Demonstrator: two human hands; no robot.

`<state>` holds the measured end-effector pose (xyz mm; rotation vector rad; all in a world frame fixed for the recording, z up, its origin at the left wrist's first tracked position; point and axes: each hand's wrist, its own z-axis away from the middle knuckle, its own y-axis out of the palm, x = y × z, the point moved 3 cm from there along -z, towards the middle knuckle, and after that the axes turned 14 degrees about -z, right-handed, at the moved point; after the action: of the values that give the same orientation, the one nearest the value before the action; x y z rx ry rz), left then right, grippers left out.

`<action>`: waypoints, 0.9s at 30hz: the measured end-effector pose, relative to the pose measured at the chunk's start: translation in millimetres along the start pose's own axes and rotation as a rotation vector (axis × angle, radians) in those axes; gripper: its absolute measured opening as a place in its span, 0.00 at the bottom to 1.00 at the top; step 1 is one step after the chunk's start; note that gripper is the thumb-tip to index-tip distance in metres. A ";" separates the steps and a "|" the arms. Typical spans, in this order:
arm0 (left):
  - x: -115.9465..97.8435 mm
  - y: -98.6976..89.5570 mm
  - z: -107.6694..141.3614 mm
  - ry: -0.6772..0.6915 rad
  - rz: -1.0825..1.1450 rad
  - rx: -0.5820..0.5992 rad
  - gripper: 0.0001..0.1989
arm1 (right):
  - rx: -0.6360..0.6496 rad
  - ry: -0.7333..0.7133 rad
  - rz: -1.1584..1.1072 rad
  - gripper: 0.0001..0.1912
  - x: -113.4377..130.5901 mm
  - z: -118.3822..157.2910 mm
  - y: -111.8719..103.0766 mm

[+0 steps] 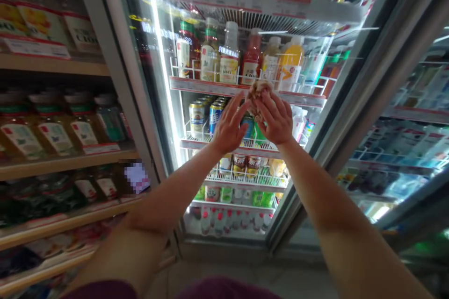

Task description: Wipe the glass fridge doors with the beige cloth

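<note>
A crumpled brownish-pink cloth [259, 88] is against the glass door of a lit drinks fridge, at the height of the middle shelves. My right hand [276, 117] presses on the cloth, its fingers bent over the lower part. My left hand [229, 124] is just to the left, fingers stretched out towards the glass, fingertips close to the cloth's edge. Whether they touch the cloth I cannot tell. Behind the glass stand bottles [229, 56] on one shelf and cans [197, 117] on the shelf below.
A metal door frame [315, 145] runs down the right side, with another drinks fridge [414, 131] beyond it. On the left, a wooden shelf unit [70, 163] holds rows of bottles. Tiled floor [175, 280] shows at the bottom.
</note>
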<state>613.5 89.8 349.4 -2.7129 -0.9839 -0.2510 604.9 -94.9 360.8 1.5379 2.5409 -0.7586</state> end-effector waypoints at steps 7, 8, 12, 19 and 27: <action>68.7 -19.2 26.3 -0.375 -0.398 0.062 0.30 | 0.014 0.028 -0.011 0.26 0.1 -4.6 -2.7; 71.1 -17.6 26.9 -0.371 -0.417 0.070 0.30 | 0.012 0.015 -0.010 0.27 -0.6 -6.6 -3.3; 71.1 -13.4 29.5 -0.328 -0.477 0.049 0.30 | -0.040 -0.019 0.003 0.27 4.2 -4.1 0.9; 71.0 -13.7 34.1 -0.309 -0.493 0.057 0.29 | 0.117 -0.076 -0.043 0.25 65.2 97.1 31.1; 70.8 -13.4 50.0 -0.348 -0.460 0.115 0.30 | -0.298 0.171 0.029 0.20 -19.9 76.2 -34.3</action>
<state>662.4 156.9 321.1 -2.4376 -1.6603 0.2029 571.5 -158.0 313.1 1.5924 2.5922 -0.2371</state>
